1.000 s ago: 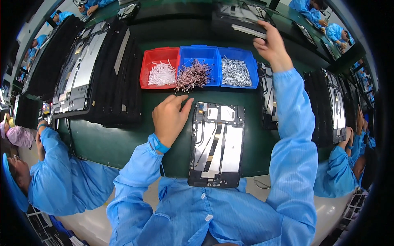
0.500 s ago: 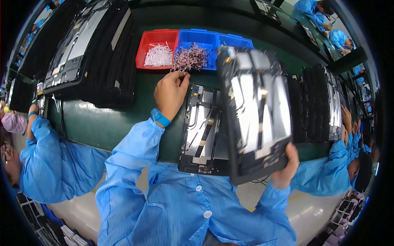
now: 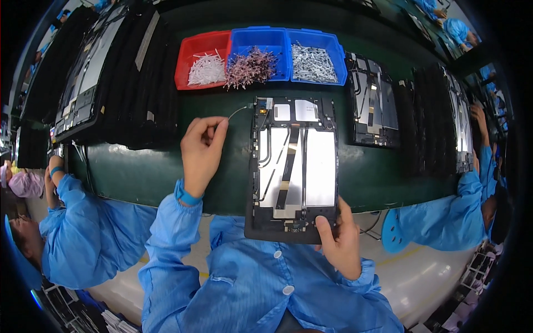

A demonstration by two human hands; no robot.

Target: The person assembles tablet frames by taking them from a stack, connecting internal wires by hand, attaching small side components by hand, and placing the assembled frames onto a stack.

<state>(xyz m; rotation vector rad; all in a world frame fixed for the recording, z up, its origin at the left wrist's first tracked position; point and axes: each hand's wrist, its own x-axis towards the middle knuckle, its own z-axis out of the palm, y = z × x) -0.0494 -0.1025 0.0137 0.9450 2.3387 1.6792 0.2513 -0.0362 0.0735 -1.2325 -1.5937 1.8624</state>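
Left hand (image 3: 201, 149) is pinching thin pale wire (image 3: 237, 110) near upper-left corner of opened tablet (image 3: 320, 166); right hand (image 3: 341, 240) is gripping its lower-right corner

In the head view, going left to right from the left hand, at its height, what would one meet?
Left hand, thin wire, dark-framed panel held by right hand, separate panel, dark stack.

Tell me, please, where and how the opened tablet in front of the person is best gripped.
Probably by the dark near end, at its right corner, coming from the person's right. The tablet is a flat slab with that end toward the body, and the right hand holds it there, thumb on top. Gripping there leaves the silver middle uncovered.
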